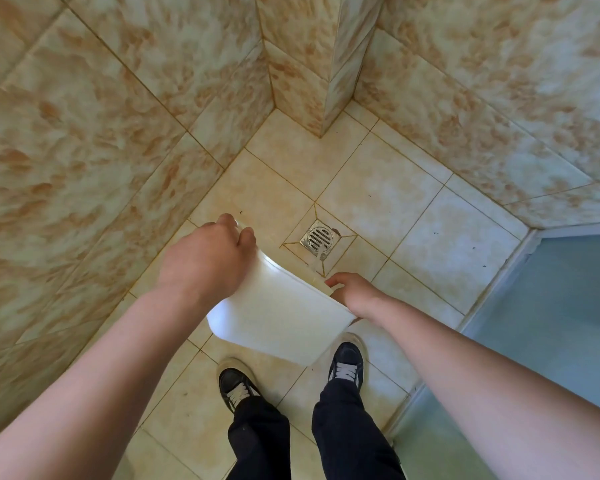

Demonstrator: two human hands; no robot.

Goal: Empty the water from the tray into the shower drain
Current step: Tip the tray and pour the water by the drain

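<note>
A white plastic tray (278,313) is tilted steeply, its underside towards me, above the beige tiled shower floor. My left hand (205,261) grips its upper left edge. My right hand (355,294) holds the right edge, lower down. A thin stream of water (317,261) falls from the tray's far corner onto the round metal drain (320,238), set in a square tile just beyond the tray.
Marbled tiled walls close the left and back sides, with a protruding tiled column (326,81) at the back corner. A pale blue shower panel (551,323) stands at the right. My two dark shoes (347,365) stand on the floor below the tray.
</note>
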